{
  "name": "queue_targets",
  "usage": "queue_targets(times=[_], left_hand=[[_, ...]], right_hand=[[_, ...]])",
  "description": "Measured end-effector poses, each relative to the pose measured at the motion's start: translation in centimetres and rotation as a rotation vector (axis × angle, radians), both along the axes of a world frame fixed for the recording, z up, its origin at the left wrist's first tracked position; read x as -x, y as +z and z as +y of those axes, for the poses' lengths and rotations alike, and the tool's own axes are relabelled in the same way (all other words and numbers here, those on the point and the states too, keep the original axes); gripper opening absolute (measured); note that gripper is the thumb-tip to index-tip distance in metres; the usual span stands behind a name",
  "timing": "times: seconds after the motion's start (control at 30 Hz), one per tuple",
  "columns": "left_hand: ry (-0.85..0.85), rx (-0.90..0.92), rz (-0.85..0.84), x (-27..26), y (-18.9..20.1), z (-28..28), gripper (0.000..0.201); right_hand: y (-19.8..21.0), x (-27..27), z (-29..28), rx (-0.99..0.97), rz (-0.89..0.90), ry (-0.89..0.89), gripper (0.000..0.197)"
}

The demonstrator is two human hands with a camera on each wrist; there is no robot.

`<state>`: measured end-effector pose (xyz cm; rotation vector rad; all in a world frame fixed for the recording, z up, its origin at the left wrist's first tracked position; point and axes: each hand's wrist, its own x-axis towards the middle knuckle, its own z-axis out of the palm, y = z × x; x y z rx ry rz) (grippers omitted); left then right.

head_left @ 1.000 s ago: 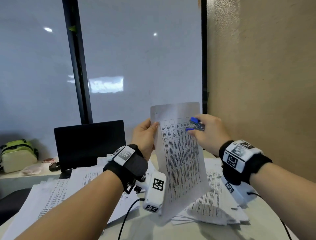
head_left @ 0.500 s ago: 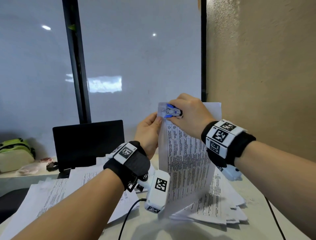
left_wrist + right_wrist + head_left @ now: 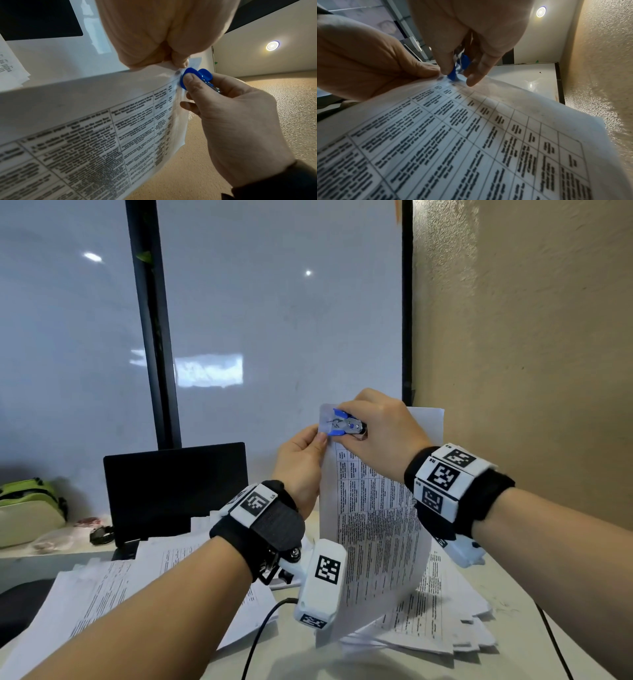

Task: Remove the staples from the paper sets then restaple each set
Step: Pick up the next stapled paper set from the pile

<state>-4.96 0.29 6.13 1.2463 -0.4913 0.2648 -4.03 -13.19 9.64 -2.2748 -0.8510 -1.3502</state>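
A printed paper set (image 3: pixel 373 518) hangs upright in the air above the desk. My left hand (image 3: pixel 301 460) pinches its top left corner between thumb and fingers (image 3: pixel 178 60). My right hand (image 3: pixel 380 429) grips a blue and metal staple remover (image 3: pixel 344 424), its claws set on that same top corner, right beside the left thumb. In the left wrist view the blue staple remover (image 3: pixel 197 77) sits between the right thumb and forefinger. The right wrist view shows the staple remover's blue tip (image 3: pixel 452 75) touching the paper set (image 3: pixel 471 142). The staple itself is too small to see.
Piles of printed sheets (image 3: pixel 445 621) lie on the desk (image 3: pixel 520 611) under and right of the held set, more sheets (image 3: pixel 113 587) at the left. A dark laptop screen (image 3: pixel 174 487) stands behind. A textured wall (image 3: pixel 531 337) is close on the right. A green bag (image 3: pixel 27 508) is far left.
My right hand has carried the staple remover from the middle of the page up to the top left corner. The paper set has turned slightly; the left hand keeps its pinch.
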Motion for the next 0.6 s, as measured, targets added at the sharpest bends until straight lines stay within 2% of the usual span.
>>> queue_targets(times=[0.4, 0.6], left_hand=[[0.058, -0.077, 0.037, 0.3, 0.3, -0.3, 0.026], [0.109, -0.134, 0.09, 0.3, 1.5, -0.8, 0.035]], right_hand=[[0.0, 0.0, -0.3, 0.063, 0.037, -0.082, 0.022], [-0.6, 0.1, -0.2, 0.085, 0.07, -0.1, 0.024]])
